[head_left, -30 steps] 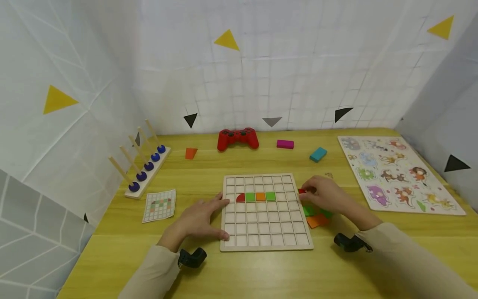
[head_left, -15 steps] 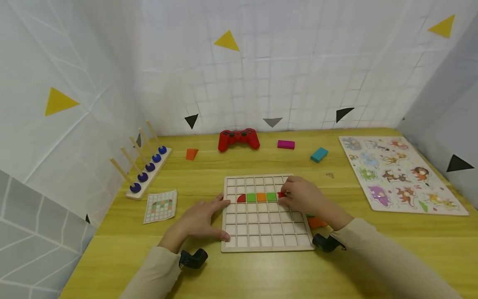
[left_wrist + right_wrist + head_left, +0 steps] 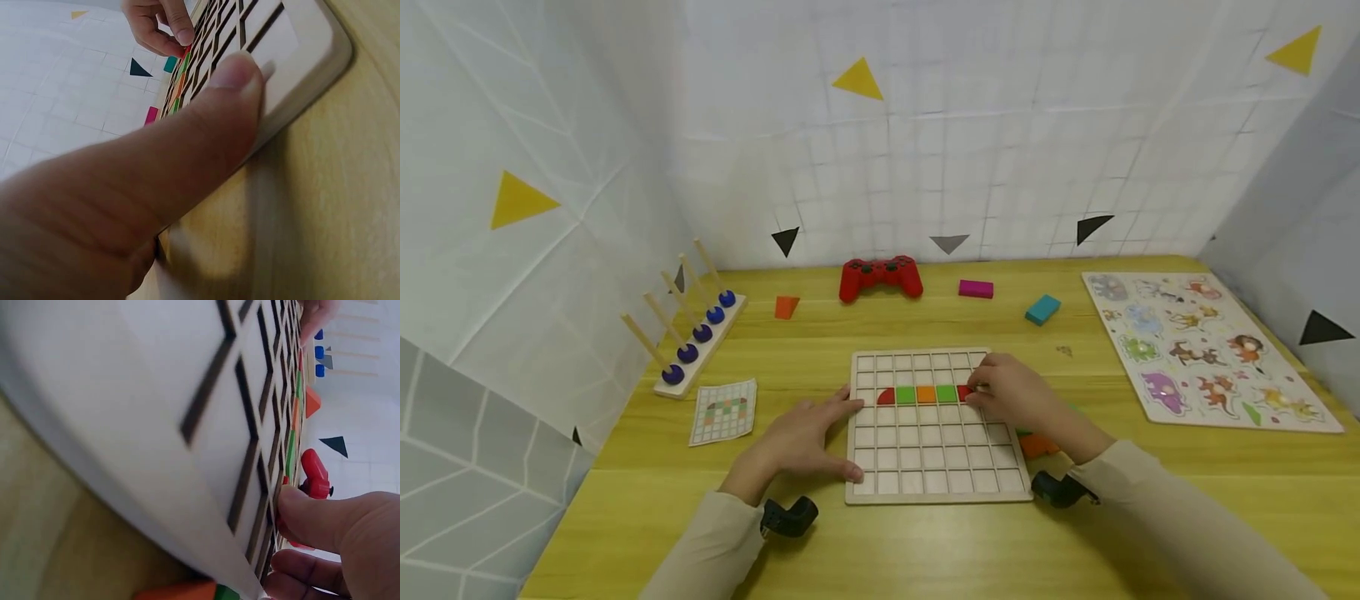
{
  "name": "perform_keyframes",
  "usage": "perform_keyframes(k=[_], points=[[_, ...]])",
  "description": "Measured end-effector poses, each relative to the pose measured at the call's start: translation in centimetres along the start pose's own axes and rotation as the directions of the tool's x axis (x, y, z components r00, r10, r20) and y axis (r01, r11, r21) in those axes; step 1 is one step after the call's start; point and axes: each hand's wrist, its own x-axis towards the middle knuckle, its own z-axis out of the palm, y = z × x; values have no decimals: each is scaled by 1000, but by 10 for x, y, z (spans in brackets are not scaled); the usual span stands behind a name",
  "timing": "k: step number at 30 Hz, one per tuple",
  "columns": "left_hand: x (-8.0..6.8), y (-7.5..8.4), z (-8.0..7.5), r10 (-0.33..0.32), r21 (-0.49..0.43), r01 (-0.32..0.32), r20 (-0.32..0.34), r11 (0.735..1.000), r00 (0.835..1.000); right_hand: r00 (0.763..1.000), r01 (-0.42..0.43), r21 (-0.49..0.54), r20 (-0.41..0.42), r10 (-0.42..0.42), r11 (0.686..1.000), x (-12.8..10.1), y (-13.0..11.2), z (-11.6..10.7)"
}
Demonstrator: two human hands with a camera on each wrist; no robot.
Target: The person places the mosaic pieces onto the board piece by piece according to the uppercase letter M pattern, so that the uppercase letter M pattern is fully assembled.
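A wooden grid board [image 3: 925, 450] lies in the middle of the yellow table. Its third row holds a red quarter-round, a green, an orange and a green tile [image 3: 926, 394]. My right hand [image 3: 979, 392] pinches a small red piece [image 3: 964, 392] at the right end of that row; in the right wrist view its thumb [image 3: 312, 515] presses against the red piece [image 3: 282, 519]. My left hand [image 3: 831, 433] lies flat against the board's left edge, and its thumb [image 3: 206, 119] presses on the board's frame [image 3: 300, 69].
Loose orange and green pieces [image 3: 1037, 444] lie right of the board, partly under my right forearm. A pattern card [image 3: 722, 411] and a peg rack with blue beads [image 3: 688, 333] sit at left. Behind are a red controller [image 3: 880, 277], orange wedge [image 3: 785, 307], magenta block [image 3: 975, 289], teal block [image 3: 1041, 309]. An animal puzzle [image 3: 1206, 350] lies at right.
My right hand carried the red piece from beside the board's right edge leftward onto the grid, to the right end of the coloured row. The left hand stayed put.
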Motion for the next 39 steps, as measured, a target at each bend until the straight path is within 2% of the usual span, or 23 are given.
perform_keyframes(k=[4,9,17,20,24,29,32,35,39], points=[[1,0,2,-4,6,4,4,1000,1000,1000,0,-2,-17,-1,1000,-3,2,3],[1,-1,3,-13,1,13,7,1000,1000,998,-42,6,-45,43,999,-6,6,2],[2,0,1,-1,-1,1,12,1000,1000,999,-25,32,-19,26,999,-6,6,3],[3,1,1,7,-3,-7,12,1000,1000,997,-5,24,-74,7,1000,-11,10,-2],[4,2,1,9,2,-9,11,1000,1000,991,-24,29,-130,28,999,-29,27,-16],[3,2,-1,6,1,-6,12,1000,1000,995,-93,21,-38,94,995,-62,50,-32],[2,2,-2,-4,0,4,13,1000,1000,998,-66,-6,-7,66,998,-78,57,-35],[1,1,-1,-19,6,19,14,1000,1000,1000,-20,-22,-17,20,1000,-89,62,-36],[1,0,1,-14,9,13,10,1000,1000,1000,-16,-43,-22,15,999,-97,67,-36]])
